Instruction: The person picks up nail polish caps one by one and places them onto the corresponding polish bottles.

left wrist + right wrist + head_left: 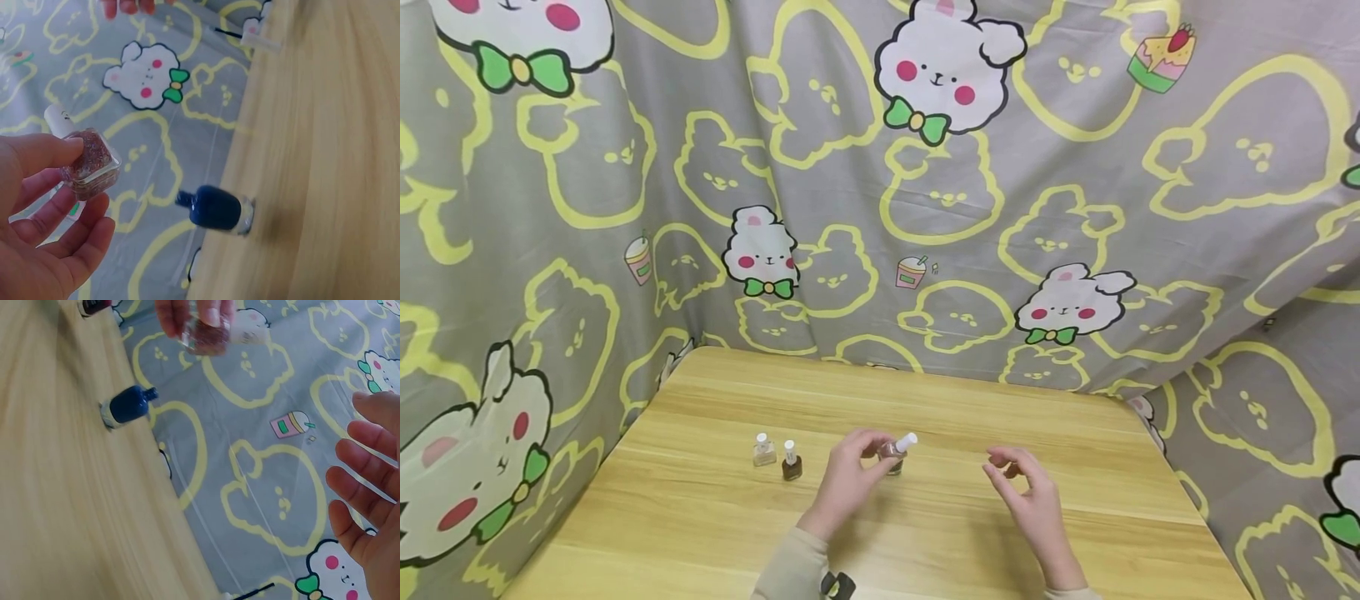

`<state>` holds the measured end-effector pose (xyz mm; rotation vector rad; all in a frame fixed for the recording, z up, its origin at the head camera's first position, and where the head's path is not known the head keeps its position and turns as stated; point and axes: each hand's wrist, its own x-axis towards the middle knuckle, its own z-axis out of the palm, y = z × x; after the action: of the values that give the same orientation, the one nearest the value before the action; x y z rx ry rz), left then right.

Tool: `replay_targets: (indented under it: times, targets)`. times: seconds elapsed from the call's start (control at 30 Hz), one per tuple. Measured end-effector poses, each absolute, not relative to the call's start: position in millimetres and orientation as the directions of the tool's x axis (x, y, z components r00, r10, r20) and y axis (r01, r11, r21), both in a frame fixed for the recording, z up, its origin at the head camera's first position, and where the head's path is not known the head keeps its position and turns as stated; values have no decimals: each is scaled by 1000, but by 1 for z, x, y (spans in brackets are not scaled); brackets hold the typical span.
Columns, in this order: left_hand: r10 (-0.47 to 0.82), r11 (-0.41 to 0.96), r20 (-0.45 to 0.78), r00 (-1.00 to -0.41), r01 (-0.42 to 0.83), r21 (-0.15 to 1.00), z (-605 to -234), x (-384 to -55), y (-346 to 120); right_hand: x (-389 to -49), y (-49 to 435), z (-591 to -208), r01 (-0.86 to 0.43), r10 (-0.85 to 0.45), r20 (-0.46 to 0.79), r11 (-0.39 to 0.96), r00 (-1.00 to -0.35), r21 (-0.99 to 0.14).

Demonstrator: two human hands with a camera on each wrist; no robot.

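A glitter-filled nail polish bottle (94,162) with a white cap (57,120) is pinched between the thumb and fingers of my left hand (847,477), held above the table and tilted. Beneath it on the tabletop stands a blue nail polish bottle (215,207), its neck uncapped; the right wrist view shows this blue bottle (128,406) too. My right hand (1032,493) hovers to the right with fingers loosely bent and nothing in them. A white cap (261,42) with a dark brush (227,32) lies on the table near the right hand's side.
On the left of the wooden table (700,517) stand two small white-capped polish bottles, one clear (763,452) and one dark (792,463). A grey curtain (842,192) with cartoon prints hangs around the back and sides of the table.
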<state>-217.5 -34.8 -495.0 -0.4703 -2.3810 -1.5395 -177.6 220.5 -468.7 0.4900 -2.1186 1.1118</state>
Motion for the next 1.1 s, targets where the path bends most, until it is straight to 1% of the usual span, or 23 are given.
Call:
replay_targets:
  times: [0.13, 0.27, 0.47, 0.6, 0.83, 1.03, 1.1]
  targets:
    - [69, 368, 370, -926, 369, 854, -500, -220, -44, -185, 237, -481, -575, 20, 712, 574, -702, -583]
    - [27, 345, 345, -938, 333, 878, -505, -221, -52, -185, 249, -483, -547, 46, 700, 589, -713, -595]
    - [9, 303, 301, -953, 290, 908, -510, -222, -61, -184, 261, -482, -551, 87, 722, 586, -687, -595]
    - [0, 299, 263, -965, 251, 921, -516, -224, -65, -181, 265, -482, -530, 156, 711, 562, -685, -634]
    - [-15, 327, 182, -983, 167, 930, -527, -225, -72, -170, 265, -470, -427, 333, 599, 464, -728, -776]
    - [-4, 402, 157, -988, 142, 905, -536, -224, -77, -179, 281, -489, -357, 424, 509, 388, -749, -850]
    - [4, 424, 156, -988, 143, 894, -539, -224, -79, -182, 286, -495, -336, 436, 486, 379, -757, -862]
